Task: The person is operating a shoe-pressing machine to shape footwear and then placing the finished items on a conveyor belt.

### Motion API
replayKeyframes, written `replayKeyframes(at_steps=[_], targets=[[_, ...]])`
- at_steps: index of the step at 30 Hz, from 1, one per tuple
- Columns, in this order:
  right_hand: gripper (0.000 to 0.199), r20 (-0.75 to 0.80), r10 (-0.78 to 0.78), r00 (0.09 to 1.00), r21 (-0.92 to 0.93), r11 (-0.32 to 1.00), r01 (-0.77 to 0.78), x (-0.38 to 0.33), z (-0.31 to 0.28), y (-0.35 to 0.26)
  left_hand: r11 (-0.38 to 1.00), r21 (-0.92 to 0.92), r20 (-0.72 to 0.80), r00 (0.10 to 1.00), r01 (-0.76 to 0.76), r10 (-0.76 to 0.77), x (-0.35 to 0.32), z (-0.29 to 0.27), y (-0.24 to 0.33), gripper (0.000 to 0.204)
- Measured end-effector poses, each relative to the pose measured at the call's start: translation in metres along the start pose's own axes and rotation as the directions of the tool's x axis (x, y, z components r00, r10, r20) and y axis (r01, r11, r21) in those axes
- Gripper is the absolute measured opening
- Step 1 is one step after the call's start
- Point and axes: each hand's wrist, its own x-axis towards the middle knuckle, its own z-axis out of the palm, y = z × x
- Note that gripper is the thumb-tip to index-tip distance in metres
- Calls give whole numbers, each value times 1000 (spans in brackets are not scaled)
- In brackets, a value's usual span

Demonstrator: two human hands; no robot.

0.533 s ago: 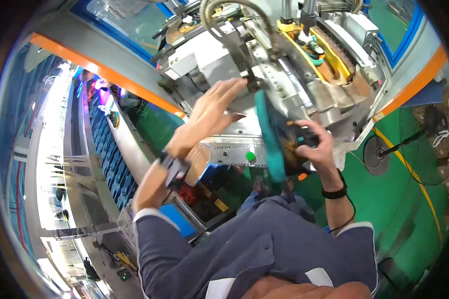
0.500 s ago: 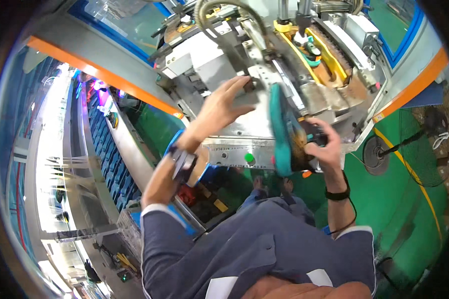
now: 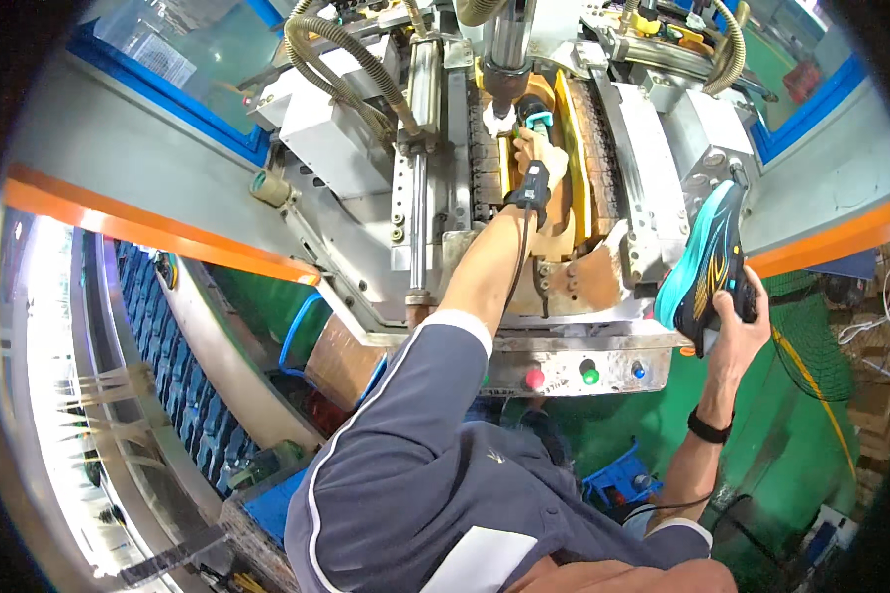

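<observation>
My right hand (image 3: 740,326) grips a running shoe (image 3: 714,262) at the right, outside the machine. The shoe has a thick turquoise sole and a black upper with orange lines; it is held toe-up, with the sole facing left. My left hand (image 3: 542,163) reaches into the yellow-lined bed of a press. Its fingers are closed at the turquoise collar of a second, dark shoe (image 3: 534,109) sitting there, though the fingertips are partly hidden. Just above that hand, a metal press ram (image 3: 505,79) comes down with a white piece at its tip.
Yellow pads (image 3: 576,148) flank the bed. A front panel (image 3: 603,370) carries red, green and blue buttons. Orange-edged frame bars (image 3: 168,237) slope on both sides. At the left runs a conveyor with blue slats (image 3: 173,346). A blue crate (image 3: 623,474) stands on the green floor.
My left hand has moved from the white machine top into the press bed, at the shoe there. My right hand has carried its shoe to the right. The view has shifted too.
</observation>
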Motion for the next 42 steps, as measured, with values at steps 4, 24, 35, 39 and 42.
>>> replayKeyframes(at_steps=[4, 24, 35, 39, 42], targets=[[42, 129, -83, 988, -73, 993, 93, 56, 54, -20, 976, -214, -7, 999, 43, -46, 7, -51, -22, 45], [48, 577, -132, 806, -636, 547, 544, 87, 424, 84, 500, -866, -213, 907, -3, -363, -436, -343, -163, 54], [16, 866, -499, 34, 409, 746, 526, -235, 230, 70, 543, -837, -305, 773, 62, -557, -522, -228, -196, 38], [16, 860, -462, -215, 472, 563, 679, -275, 246, 151, 355, -935, -288, 589, -1, -755, -561, -181, -214, 40], [16, 815, -496, -299, 538, 456, 709, -277, 249, 166, 196, -970, -240, 488, -141, -839, -609, -188, -197, 43]])
